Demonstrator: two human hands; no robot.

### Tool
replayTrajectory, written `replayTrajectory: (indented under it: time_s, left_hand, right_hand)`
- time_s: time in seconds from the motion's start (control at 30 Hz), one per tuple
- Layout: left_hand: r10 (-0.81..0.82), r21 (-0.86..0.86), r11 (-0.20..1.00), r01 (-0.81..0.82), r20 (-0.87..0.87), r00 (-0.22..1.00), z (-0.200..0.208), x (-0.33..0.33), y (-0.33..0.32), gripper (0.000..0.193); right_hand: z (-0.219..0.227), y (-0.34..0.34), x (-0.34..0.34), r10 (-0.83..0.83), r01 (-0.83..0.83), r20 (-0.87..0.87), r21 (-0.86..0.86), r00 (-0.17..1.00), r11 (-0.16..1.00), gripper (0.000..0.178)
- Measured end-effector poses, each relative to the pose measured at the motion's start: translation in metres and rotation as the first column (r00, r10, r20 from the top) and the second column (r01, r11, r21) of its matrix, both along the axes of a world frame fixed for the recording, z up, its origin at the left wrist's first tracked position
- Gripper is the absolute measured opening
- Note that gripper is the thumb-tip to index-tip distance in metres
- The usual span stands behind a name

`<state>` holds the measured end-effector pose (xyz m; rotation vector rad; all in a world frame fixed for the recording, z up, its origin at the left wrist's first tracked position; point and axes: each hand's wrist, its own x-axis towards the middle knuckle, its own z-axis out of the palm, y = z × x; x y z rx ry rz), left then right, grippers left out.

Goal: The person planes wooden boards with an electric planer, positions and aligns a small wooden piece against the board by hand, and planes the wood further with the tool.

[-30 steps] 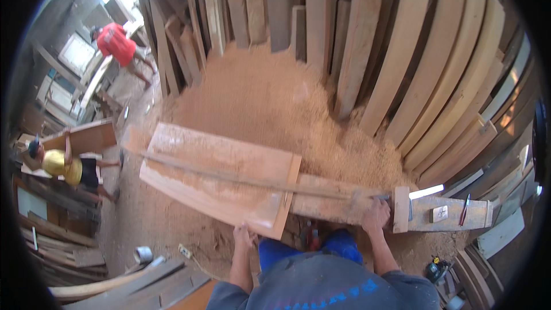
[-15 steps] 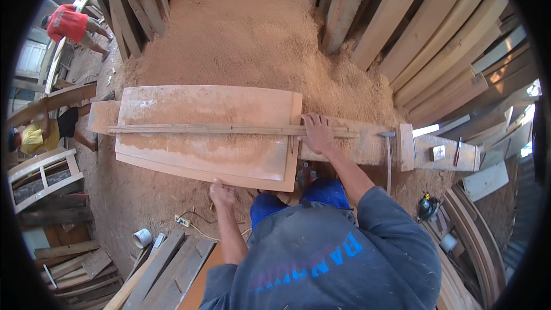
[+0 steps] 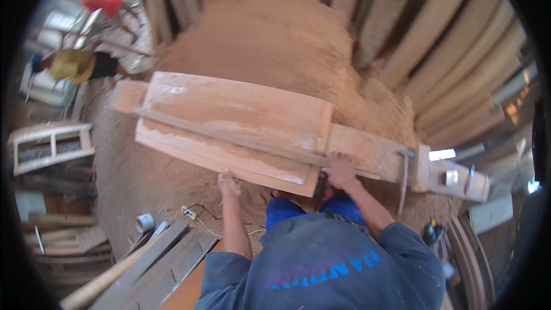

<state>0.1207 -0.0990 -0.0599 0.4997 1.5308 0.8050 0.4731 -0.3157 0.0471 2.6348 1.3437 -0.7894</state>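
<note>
A wide, dust-covered wooden panel (image 3: 275, 103) lies slanted across a long plank bench (image 3: 367, 140). Over it runs a narrow wooden strip (image 3: 229, 138), its right end reaching past the panel's edge. My right hand (image 3: 341, 169) is closed over that strip just beyond the panel's right edge. At the panel's near edge is my left hand (image 3: 229, 185), its fingertips closed on the rim; the underside of this grip is hidden. Below the right hand, a red-and-dark tool (image 3: 323, 186) shows partly between the panel and my legs.
Sawdust (image 3: 270, 34) is heaped beyond the bench, with tall boards (image 3: 436, 28) leaning behind. A hammer (image 3: 405, 166) hangs on the bench at right. Near left are an extension cord (image 3: 189, 212), a white can (image 3: 144, 222) and stacked planks (image 3: 166, 264). Two people work far left.
My right hand has drawn the strip's right end toward me, so it crosses the panel at more of a slant. The left hand stays at the near edge. The whole view has turned.
</note>
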Motion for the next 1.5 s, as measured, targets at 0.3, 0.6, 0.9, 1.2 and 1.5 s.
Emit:
replayTrajectory:
  time_s: [0.3, 0.6, 0.9, 1.2, 1.5]
  left_hand:
    - [-0.066, 0.123, 0.991, 0.058, 0.065, 0.996, 0.005, 0.001, -0.008, 0.017]
    - [0.145, 0.432, 0.879, 0.203, -0.648, 0.748, 0.033, -0.089, 0.113, 0.041]
    - [0.062, 0.073, 0.716, 0.694, -0.997, 0.04, 0.058, -0.192, 0.397, 0.082]
    - [-0.178, -0.111, 0.684, 0.721, -0.984, 0.018, 0.061, -0.216, 0.447, 0.058]
    - [-0.101, -0.089, 0.64, 0.763, -0.994, -0.032, 0.035, -0.269, 0.286, 0.059]
  right_hand:
    - [0.021, 0.114, 0.122, -0.184, 0.092, 0.103, 0.578, 0.978, 0.811, 0.039]
    - [-0.054, -0.018, 0.008, -0.103, 0.091, -0.211, -0.069, 0.972, 0.994, 0.054]
    - [-0.079, -0.054, -0.071, -0.715, 0.692, -0.684, -0.445, 0.147, 0.568, 0.044]
    - [-0.078, -0.055, -0.084, -0.708, 0.834, -0.695, -0.311, 0.127, 0.455, 0.029]
    - [-0.07, -0.013, -0.078, -0.512, 0.85, -0.757, -0.519, -0.407, 0.092, 0.038]
